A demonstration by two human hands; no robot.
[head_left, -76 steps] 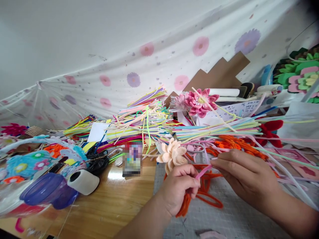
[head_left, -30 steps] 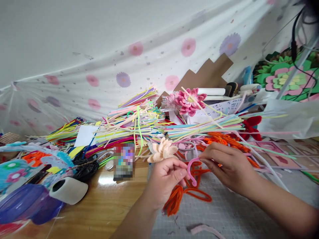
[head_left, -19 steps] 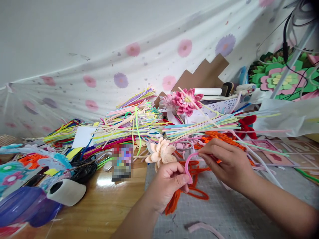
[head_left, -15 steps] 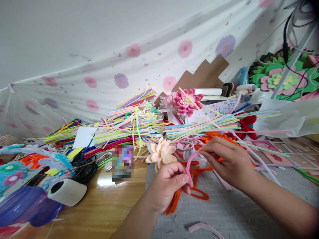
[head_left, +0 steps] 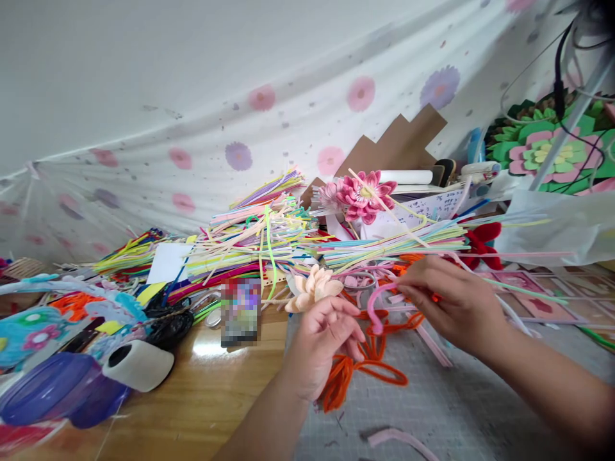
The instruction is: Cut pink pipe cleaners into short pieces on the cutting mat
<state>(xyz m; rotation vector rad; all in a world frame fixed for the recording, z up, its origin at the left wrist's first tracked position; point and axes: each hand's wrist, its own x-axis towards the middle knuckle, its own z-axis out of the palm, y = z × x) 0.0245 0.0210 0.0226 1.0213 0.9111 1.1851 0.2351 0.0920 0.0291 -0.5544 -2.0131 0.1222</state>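
Observation:
A short pink pipe cleaner [head_left: 373, 308], bent into a curve, hangs from the pinched fingertips of my right hand [head_left: 444, 301]. Just left of its lower end is my left hand [head_left: 329, 342], its fingers loosely curled and apart, with nothing visible between them. Below and behind the hands, orange looped pipe cleaners [head_left: 384, 372] lie on the grey cutting mat [head_left: 432, 410]. A cream petalled flower [head_left: 314, 288] stands just beyond my left hand and is partly covered by it. Near the mat's front lies a pale pink strip [head_left: 401, 438].
Bundles of coloured pipe cleaners [head_left: 240, 243] run across the back, with a pink flower [head_left: 368, 194] among them. At left are a white thread cone [head_left: 138, 366] and a purple container [head_left: 48, 387]. A makeup-like palette [head_left: 533, 298] lies at right.
My left hand has let go of the pink pipe cleaner, and its fingers have loosened. The right hand has drawn the piece slightly away to the right. The view has shifted a little.

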